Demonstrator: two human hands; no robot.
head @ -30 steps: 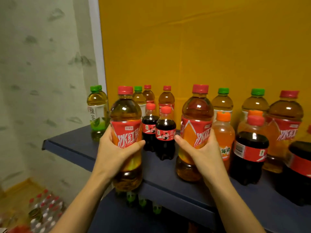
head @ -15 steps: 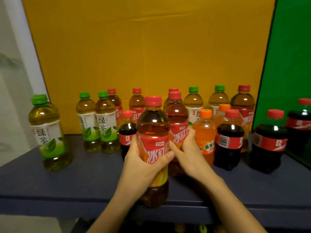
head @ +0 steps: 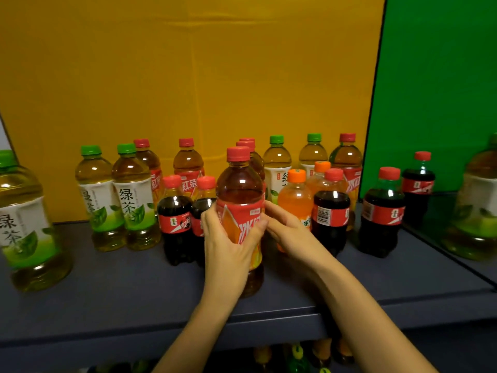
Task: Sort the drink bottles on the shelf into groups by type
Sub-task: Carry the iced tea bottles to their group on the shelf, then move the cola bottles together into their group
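Place: we take this for a staged shop shelf indoors.
Stock: mixed plastic drink bottles (head: pixel 137 200) crowd a dark blue metal shelf board (head: pixel 121 300); more bottles (head: pixel 295 356) below at 6 o'clock.
Backing: plain yellow cardboard sheet (head: pixel 188 76) at 12 o'clock, flat green panel (head: pixel 435 90) at 2 o'clock.

A dark blue shelf (head: pixel 107 297) carries many upright drink bottles. From the left stand a lone green tea bottle (head: pixel 24 222), a touching pair of green teas (head: pixel 134 200), two small cola bottles (head: pixel 174 219), two orange soda bottles (head: pixel 294 200), then three more colas (head: pixel 382 214). Red-capped iced tea bottles (head: pixel 188 162) and more green-capped teas (head: pixel 277 162) line the back. A front iced tea bottle (head: pixel 239 189) is upright near the front edge; whether its base rests on the shelf is unclear.
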